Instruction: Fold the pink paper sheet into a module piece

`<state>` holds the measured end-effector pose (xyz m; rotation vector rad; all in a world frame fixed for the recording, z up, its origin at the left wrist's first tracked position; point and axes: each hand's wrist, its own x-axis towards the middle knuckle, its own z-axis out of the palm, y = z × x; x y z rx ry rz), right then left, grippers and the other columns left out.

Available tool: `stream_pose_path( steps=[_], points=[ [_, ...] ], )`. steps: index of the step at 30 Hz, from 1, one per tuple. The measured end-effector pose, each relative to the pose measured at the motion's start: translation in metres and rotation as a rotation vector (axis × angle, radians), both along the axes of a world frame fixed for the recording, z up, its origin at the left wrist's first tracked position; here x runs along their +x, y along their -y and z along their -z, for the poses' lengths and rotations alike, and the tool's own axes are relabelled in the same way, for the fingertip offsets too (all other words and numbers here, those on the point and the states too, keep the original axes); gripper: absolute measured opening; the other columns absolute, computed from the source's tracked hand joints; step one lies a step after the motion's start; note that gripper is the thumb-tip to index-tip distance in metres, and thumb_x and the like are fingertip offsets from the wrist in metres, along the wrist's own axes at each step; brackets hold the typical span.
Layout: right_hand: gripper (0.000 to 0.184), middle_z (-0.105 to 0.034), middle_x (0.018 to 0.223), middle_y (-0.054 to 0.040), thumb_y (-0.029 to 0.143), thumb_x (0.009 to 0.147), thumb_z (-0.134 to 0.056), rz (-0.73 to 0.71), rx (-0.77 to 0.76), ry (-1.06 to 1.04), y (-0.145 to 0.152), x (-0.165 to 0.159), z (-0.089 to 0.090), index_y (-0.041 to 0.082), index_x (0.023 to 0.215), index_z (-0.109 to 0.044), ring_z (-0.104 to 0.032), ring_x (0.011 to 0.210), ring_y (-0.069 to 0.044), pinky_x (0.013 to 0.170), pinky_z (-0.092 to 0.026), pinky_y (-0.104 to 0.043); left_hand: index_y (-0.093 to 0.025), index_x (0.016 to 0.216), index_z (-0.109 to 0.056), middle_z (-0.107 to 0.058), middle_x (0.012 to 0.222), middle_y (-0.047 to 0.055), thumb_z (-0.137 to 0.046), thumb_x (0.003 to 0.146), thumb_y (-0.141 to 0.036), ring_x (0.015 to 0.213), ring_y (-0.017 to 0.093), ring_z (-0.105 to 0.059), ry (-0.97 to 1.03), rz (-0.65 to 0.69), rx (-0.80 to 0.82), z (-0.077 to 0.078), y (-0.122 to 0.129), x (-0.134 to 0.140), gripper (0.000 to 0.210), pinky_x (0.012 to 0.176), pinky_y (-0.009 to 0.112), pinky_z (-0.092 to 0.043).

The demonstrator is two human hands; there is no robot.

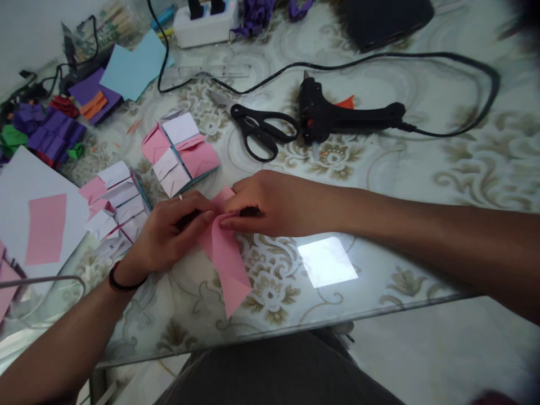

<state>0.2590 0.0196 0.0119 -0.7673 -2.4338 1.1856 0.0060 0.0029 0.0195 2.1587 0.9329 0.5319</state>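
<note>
A strip of pink paper (230,270) is pinched between my two hands just above the glass-topped table, its long end hanging toward the front edge. My left hand (175,228), with a ring and a dark wristband, grips it from the left with thumb and fingers. From the right, my right hand (261,205) pinches a bent fold of the same paper; the fingertips partly hide the fold. Just beyond my left hand lie two blocks of folded pink and white paper, one nearer (120,205) and one farther (183,152).
Black scissors (261,126) and a corded black glue gun (337,112) lie beyond my hands. At left are white sheets (25,185), purple folded pieces (54,129) and light blue paper (135,64). A white power strip (206,25) and a dark flat object (383,22) stand at the back.
</note>
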Motion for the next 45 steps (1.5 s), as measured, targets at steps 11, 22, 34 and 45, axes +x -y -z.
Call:
stream_pose_path(
  steps=[11,22,34,45],
  points=[
    [0.043,-0.058,0.075,0.0012,0.041,0.107,-0.055,-0.013,0.001,-0.013,-0.0004,0.0006,0.0001,0.013,0.076,-0.066,-0.046,0.066,-0.007,0.067,-0.026,-0.026,-0.022,0.093,-0.072,-0.072,0.081,0.002,-0.06,0.105,-0.027,0.067,0.013,-0.062,-0.009,-0.017,0.0,-0.0031,0.0001,0.0035,0.018,0.06,0.028,-0.046],
    [0.043,-0.059,0.076,0.0005,0.041,0.107,-0.055,-0.014,0.003,-0.005,-0.001,-0.0002,-0.0009,0.013,0.076,-0.066,-0.045,0.067,-0.006,0.067,-0.026,-0.026,-0.022,0.095,-0.073,-0.073,0.083,0.002,-0.06,0.106,-0.027,0.068,0.012,-0.064,-0.014,-0.013,0.0,-0.0014,-0.0003,0.0019,0.017,0.062,0.027,-0.047],
    [0.042,-0.056,0.075,0.0011,0.04,0.107,-0.057,-0.008,0.001,-0.013,-0.0003,-0.0015,0.0012,0.012,0.079,-0.071,-0.046,0.067,-0.006,0.067,-0.026,-0.026,-0.019,0.098,-0.073,-0.073,0.087,0.002,-0.059,0.107,-0.025,0.075,0.012,-0.065,-0.004,-0.002,-0.009,-0.0014,0.0005,0.0011,0.018,0.068,0.026,-0.049],
    [0.042,-0.054,0.077,0.0015,0.041,0.107,-0.059,0.011,-0.004,-0.03,0.0003,-0.0024,0.0019,0.012,0.079,-0.071,-0.046,0.068,-0.005,0.068,-0.027,-0.024,-0.019,0.099,-0.072,-0.072,0.088,0.002,-0.057,0.107,-0.024,0.076,0.012,-0.065,-0.041,-0.007,-0.017,-0.002,0.0013,-0.0011,0.017,0.07,0.026,-0.049]
  ],
)
